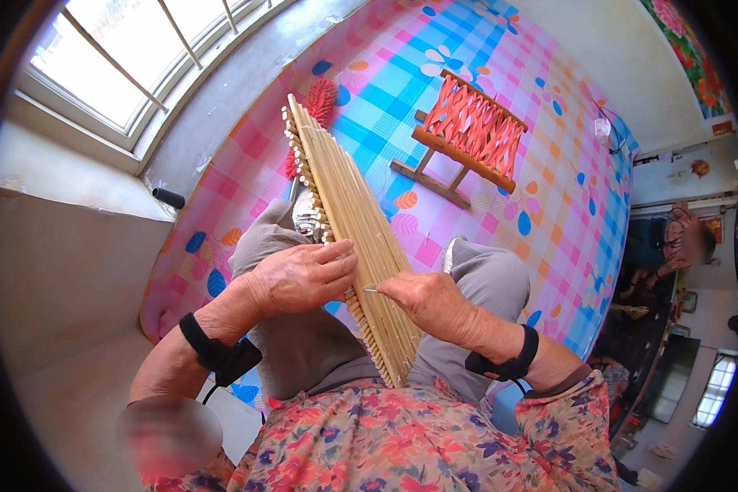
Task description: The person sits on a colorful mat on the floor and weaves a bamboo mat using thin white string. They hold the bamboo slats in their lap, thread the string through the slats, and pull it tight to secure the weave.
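Observation:
A long mat of pale, straw-coloured stalks [354, 205] slants across my lap, its cut ends lined up along the left edge. My left hand [303, 277] grips that edge near the middle, fingers bent over the stalk ends. On the mat's other side my right hand [428, 302] is closed in a pinch. From its fingertips a thin metal needle [370, 288] points left across the stalks, toward my left hand. Any thread is too fine to make out. My grey-trousered knees [492, 275] are bent on either side of the mat.
A checked, leaf-patterned sheet [549, 217] covers the surface around me. On it stands a wooden frame laced with red strips [477, 131]. Red fluffy material [321, 102] lies behind the mat's far end. A barred window [123, 74] is at left. Another person [676, 238] appears far right.

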`<state>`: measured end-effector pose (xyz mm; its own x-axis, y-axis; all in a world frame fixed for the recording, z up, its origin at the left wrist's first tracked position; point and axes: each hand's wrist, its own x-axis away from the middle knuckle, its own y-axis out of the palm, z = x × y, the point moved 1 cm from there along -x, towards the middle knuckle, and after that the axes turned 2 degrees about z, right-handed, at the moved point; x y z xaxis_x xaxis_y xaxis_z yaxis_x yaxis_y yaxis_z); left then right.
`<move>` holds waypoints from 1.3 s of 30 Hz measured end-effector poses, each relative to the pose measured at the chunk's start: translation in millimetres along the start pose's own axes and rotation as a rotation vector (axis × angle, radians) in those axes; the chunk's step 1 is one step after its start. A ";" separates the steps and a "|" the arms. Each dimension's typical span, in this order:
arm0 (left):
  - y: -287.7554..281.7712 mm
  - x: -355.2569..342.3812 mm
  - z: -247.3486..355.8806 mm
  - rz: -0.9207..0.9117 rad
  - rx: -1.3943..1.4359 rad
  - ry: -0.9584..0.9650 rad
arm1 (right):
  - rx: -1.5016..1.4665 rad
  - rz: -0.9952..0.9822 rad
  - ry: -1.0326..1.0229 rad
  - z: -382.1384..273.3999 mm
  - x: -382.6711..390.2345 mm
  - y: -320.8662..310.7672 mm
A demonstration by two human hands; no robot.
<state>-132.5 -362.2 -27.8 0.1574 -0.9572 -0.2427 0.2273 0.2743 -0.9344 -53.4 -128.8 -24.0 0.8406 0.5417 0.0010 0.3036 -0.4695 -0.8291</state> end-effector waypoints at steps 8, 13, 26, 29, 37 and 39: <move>1.7 -2.8 -1.6 -0.001 -0.002 0.021 | -0.031 0.006 0.003 -1.4 -1.2 -1.9; 1.4 -4.8 -2.2 0.051 -0.022 0.042 | -0.045 0.012 -0.002 0.3 -2.0 0.4; 0.4 -7.1 -2.4 0.054 -0.010 0.062 | -0.041 0.001 0.036 -4.5 -10.8 19.5; 3.4 -2.8 -2.6 -0.045 0.057 0.003 | -0.069 0.014 0.059 -1.3 -15.8 26.1; 12.9 -29.8 -13.8 0.069 0.281 -0.053 | -0.025 0.103 0.188 6.4 6.4 -0.8; 10.6 -43.2 -14.6 0.094 0.353 -0.075 | -0.025 0.200 0.191 15.5 18.0 -9.5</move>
<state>-150.9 -319.3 -31.1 0.2603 -0.9207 -0.2908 0.5239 0.3877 -0.7584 -48.0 -103.8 -24.7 0.9536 0.2962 -0.0537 0.1320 -0.5719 -0.8096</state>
